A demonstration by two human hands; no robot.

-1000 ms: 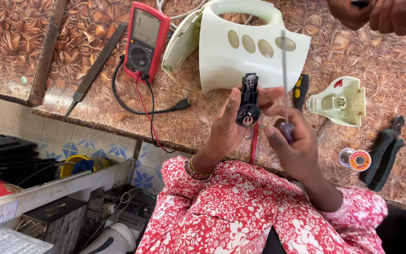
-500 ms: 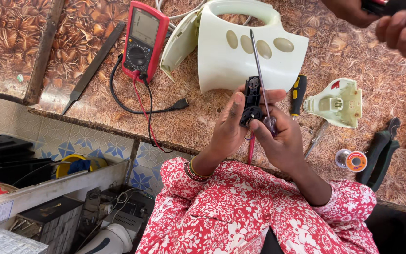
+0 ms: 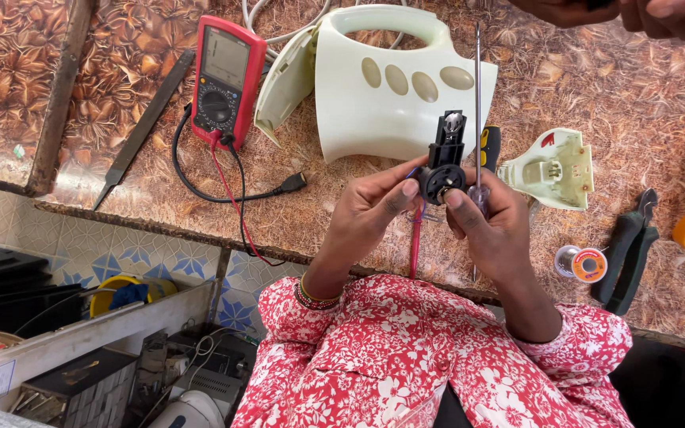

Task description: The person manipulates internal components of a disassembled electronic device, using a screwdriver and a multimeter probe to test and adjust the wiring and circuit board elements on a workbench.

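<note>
- The left hand (image 3: 366, 210) and right hand (image 3: 493, 218) meet above the worktop (image 3: 596, 87), both sets of fingers pinched around a small black switch assembly (image 3: 444, 162).
- The right hand's fingers also clasp a screwdriver (image 3: 477, 95), its shaft pointing toward 12 o'clock.
- At 12 o'clock from the hands lies a cream kettle body (image 3: 394, 87) on its side; what is in it cannot be told.
- At 3 o'clock sits a cream base piece (image 3: 552, 168), then a solder spool (image 3: 582, 263) and green-handled pliers (image 3: 628, 250) toward 4 o'clock.
- At 10 o'clock rests a red multimeter (image 3: 223, 75) with its leads.
- Another person's hand (image 3: 660, 14) shows at 1 o'clock.
</note>
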